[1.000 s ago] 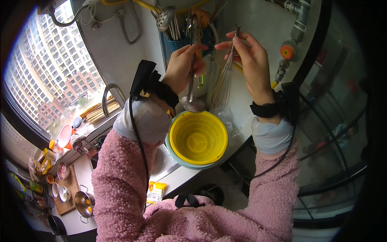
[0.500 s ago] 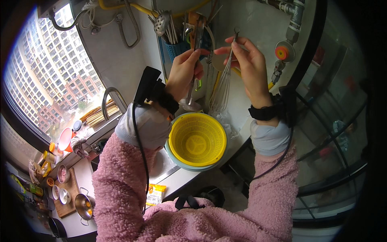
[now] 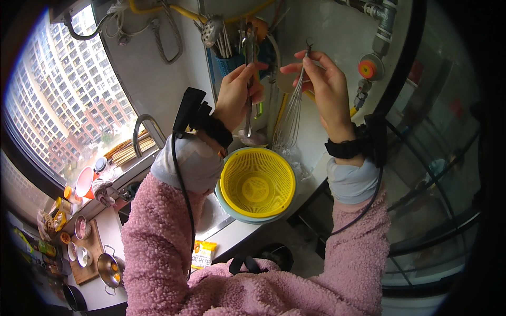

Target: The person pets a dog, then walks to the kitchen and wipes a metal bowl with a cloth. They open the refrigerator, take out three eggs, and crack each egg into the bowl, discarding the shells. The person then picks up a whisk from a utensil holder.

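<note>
My right hand (image 3: 324, 84) pinches a wire whisk (image 3: 290, 118) near the top of its handle, and the wire loops hang downward. My left hand (image 3: 239, 97) is closed round a long, narrow metal utensil (image 3: 249, 113), held upright; its exact kind is unclear. Behind that hand, a blue holder (image 3: 226, 66) on the wall bears several kitchen tools, among them a slotted metal spoon (image 3: 212, 31). Below both hands a yellow plastic strainer basket (image 3: 258, 184) rests inside a pale blue-grey basin (image 3: 247, 217) on the counter.
At the left are a faucet (image 3: 138, 138), a cutting board (image 3: 87, 271) with small bowls, and a two-handled metal pot (image 3: 109, 266) holding egg yolks. A yellow-and-white packet (image 3: 203, 254) lies at the counter's front edge. A gas valve (image 3: 368, 69) and pipes are at right.
My left hand has shifted slightly left, and the metal utensil in it stands more upright. My right hand and the whisk have hardly moved.
</note>
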`<state>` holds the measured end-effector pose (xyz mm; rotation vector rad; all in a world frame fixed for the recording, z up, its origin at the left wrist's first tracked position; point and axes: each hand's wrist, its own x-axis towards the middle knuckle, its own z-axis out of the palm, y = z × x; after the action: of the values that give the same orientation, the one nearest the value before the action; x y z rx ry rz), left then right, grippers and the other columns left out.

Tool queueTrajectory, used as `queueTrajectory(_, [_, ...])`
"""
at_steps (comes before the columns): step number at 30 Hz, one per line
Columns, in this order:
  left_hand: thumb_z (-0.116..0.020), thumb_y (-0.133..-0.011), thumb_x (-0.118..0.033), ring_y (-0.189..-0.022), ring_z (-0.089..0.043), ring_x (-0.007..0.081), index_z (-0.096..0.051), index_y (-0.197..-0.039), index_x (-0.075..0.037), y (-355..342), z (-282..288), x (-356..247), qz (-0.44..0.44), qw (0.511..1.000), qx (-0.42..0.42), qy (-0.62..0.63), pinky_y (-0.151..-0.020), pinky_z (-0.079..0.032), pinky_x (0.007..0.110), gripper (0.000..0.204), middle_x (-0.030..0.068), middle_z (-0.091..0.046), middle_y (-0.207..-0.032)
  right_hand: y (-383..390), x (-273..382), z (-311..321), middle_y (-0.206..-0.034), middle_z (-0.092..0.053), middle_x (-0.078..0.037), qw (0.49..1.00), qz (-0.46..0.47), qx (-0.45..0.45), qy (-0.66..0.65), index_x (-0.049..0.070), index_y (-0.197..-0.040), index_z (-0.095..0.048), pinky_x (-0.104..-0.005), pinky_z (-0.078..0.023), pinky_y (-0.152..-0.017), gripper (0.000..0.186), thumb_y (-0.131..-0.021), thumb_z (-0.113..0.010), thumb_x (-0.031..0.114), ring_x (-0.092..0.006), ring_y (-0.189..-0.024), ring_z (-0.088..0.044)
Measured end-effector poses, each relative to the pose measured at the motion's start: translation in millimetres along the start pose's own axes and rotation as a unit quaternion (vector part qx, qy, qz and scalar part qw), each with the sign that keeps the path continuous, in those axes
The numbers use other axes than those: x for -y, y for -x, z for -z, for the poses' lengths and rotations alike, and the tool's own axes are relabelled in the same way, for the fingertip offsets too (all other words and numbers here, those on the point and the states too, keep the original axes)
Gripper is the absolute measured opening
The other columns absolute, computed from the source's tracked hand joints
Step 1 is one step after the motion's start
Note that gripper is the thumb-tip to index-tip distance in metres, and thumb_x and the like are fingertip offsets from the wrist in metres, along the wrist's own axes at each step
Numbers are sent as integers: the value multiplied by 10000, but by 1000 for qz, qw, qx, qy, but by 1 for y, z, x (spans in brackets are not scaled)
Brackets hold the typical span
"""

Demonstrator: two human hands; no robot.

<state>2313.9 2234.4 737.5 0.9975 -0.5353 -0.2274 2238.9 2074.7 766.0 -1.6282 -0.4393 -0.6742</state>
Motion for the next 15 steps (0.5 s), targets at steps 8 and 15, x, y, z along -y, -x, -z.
queueTrajectory(8, [-414, -997, -210, -520, -339, 93, -560, -1069, 19, 1, -5, -1, -32, 999, 15, -32, -495, -312, 247, 280, -24, -330, -594, 0, -2, -1, -905, -700, -78, 1000, 15, 1, -2, 63, -1070, -563, -177, -429, -616, 209, -978, -470, 227, -34, -668, -541])
queueTrajectory(15, [-388, -1013, -224, -565, -417, 108, -545, -1169, 11, -8, 7, 7, 39, 999, 9, -23, -546, -371, 263, 322, 10, -437, -636, 2, -2, 1, -922, -698, -87, 1000, 8, 6, -2, 67, -1069, -562, -179, -426, -620, 209, -977, -474, 233, -29, -665, -527])
